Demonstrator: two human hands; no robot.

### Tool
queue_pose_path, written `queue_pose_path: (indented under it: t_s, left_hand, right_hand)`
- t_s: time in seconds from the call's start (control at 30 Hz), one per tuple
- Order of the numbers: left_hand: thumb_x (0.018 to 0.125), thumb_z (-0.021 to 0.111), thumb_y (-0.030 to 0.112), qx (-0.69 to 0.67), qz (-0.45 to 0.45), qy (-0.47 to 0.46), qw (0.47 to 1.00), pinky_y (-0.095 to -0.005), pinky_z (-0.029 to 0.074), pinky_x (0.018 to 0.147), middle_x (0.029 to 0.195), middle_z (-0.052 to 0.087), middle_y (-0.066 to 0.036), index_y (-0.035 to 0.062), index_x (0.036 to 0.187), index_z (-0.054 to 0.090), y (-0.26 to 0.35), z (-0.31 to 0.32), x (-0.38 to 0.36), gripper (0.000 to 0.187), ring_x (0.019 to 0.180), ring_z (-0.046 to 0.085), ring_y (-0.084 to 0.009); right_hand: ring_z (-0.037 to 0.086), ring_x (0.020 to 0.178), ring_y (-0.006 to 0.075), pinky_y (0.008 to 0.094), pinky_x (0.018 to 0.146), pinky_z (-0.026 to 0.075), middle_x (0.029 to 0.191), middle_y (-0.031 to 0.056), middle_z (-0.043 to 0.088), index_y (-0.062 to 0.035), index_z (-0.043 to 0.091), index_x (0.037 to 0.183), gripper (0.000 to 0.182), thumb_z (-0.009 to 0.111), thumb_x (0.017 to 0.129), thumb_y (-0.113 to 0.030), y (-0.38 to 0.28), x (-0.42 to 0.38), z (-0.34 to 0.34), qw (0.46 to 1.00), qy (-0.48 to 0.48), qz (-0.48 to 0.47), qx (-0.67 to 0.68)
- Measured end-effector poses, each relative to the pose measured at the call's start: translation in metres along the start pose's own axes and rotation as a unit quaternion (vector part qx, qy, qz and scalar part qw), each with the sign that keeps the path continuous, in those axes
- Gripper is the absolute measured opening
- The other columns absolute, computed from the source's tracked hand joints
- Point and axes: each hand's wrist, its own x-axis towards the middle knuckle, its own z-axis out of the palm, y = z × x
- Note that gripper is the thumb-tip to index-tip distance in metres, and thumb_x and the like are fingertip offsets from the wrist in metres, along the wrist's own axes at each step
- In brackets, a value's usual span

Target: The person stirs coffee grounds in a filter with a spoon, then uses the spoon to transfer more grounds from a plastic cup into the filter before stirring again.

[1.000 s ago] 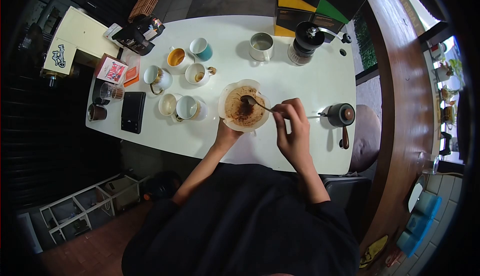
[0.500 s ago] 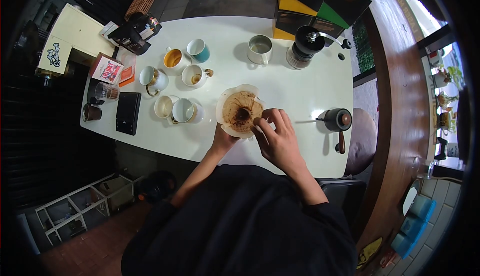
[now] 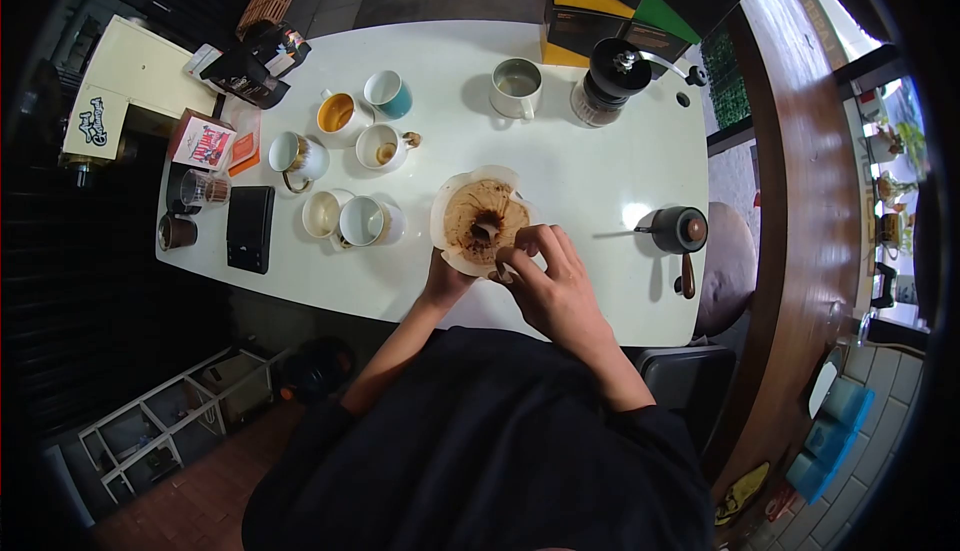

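Observation:
A paper filter [image 3: 462, 213] with brown coffee grounds coating its inside is held above the white table, its opening facing up. My left hand [image 3: 448, 273] grips it from below and to the left, the fingers mostly hidden under it. At the lower right rim of the filter, my right hand [image 3: 545, 276] has its fingers bent and pinched together on the paper edge. A dark hollow shows in the middle of the grounds. Left of the filter stand a white cup [image 3: 366, 221] and a cup with brown residue [image 3: 382, 149].
On the white table [image 3: 590, 181] are more cups, a grey mug [image 3: 516, 88], a hand grinder [image 3: 607, 83], a dark kettle [image 3: 679, 230] with a wooden handle, and a black scale [image 3: 250, 229]. Black boxes [image 3: 600, 33] stand at the back right.
My right hand's fingertips have shifted slightly down and left along the filter rim. The whole view has moved a little. My left hand still supports the filter.

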Motion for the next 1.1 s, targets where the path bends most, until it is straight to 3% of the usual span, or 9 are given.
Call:
queue_pose_path:
  t_s: [0.13,0.27,0.33,0.47,0.53,0.63,1.1]
  left_hand:
    - [0.087,0.08,0.017,0.073,0.033,-0.006,0.997,-0.0379,0.051,0.102,0.129,0.063,-0.008,0.0053,0.137,0.052,-0.008,-0.004,-0.002,0.058,0.119,0.062,-0.0213]
    - [0.085,0.082,0.018,0.029,0.004,0.006,1.0,-0.0385,0.05,0.104,0.129,0.063,-0.009,0.0052,0.138,0.052,-0.02,-0.004,-0.005,0.062,0.119,0.062,-0.0219]
    - [0.084,0.083,0.017,0.031,0.007,0.003,1.0,-0.0385,0.05,0.105,0.13,0.062,-0.009,0.0054,0.139,0.051,-0.014,-0.003,-0.003,0.066,0.12,0.061,-0.022]
    - [0.083,0.084,0.018,0.008,0.011,0.014,1.0,-0.0383,0.051,0.104,0.132,0.061,-0.009,0.0056,0.141,0.049,-0.016,-0.001,-0.001,0.069,0.121,0.061,-0.0219]
    - [0.083,0.084,0.018,0.006,0.025,0.017,1.0,-0.0381,0.051,0.103,0.133,0.06,-0.009,0.0055,0.142,0.049,-0.018,0.0,-0.001,0.07,0.121,0.06,-0.0218]
    - [0.083,0.084,0.018,0.024,0.0,0.017,1.0,-0.0379,0.051,0.103,0.131,0.06,-0.008,0.0053,0.141,0.049,-0.019,-0.001,-0.004,0.069,0.12,0.061,-0.0217]
    - [0.087,0.078,0.015,0.018,0.013,0.012,1.0,-0.0368,0.052,0.099,0.126,0.064,-0.008,0.0043,0.137,0.053,-0.012,-0.001,-0.001,0.056,0.115,0.063,-0.0209]
  right_hand:
    - [0.057,0.092,0.0256,0.0401,0.08,0.051,0.101,0.0072,0.056,-0.0074,0.067,0.103,0.031,0.081,0.075,-0.005,-0.001,0.003,-0.003,0.999,0.038,0.028,0.015]
    - [0.057,0.092,0.0259,0.0397,0.078,0.051,0.098,0.0074,0.056,-0.0088,0.069,0.101,0.03,0.081,0.075,-0.004,0.003,0.002,-0.007,0.998,0.047,0.032,0.0]
    - [0.055,0.092,0.0262,0.0399,0.081,0.048,0.105,0.0067,0.057,-0.011,0.067,0.1,0.025,0.073,0.078,-0.002,0.007,0.002,-0.009,0.999,0.044,0.017,-0.009]
    - [0.055,0.094,0.026,0.0398,0.081,0.048,0.106,0.007,0.057,-0.0125,0.068,0.099,0.028,0.072,0.074,-0.001,0.011,0.004,-0.01,0.999,0.048,-0.009,-0.024]
    - [0.055,0.091,0.026,0.0396,0.076,0.051,0.099,0.0071,0.057,-0.0135,0.071,0.101,0.032,0.081,0.072,-0.005,0.011,0.007,-0.01,0.997,0.06,-0.031,-0.048]
    - [0.056,0.099,0.0269,0.0405,0.084,0.048,0.108,0.0079,0.058,-0.0122,0.069,0.099,0.029,0.073,0.072,-0.003,0.013,0.008,-0.007,0.997,0.027,-0.036,-0.057]
    - [0.055,0.097,0.0269,0.0404,0.084,0.048,0.11,0.0086,0.057,-0.0088,0.068,0.104,0.027,0.073,0.078,-0.004,0.004,0.007,-0.009,1.0,-0.004,-0.015,-0.023]
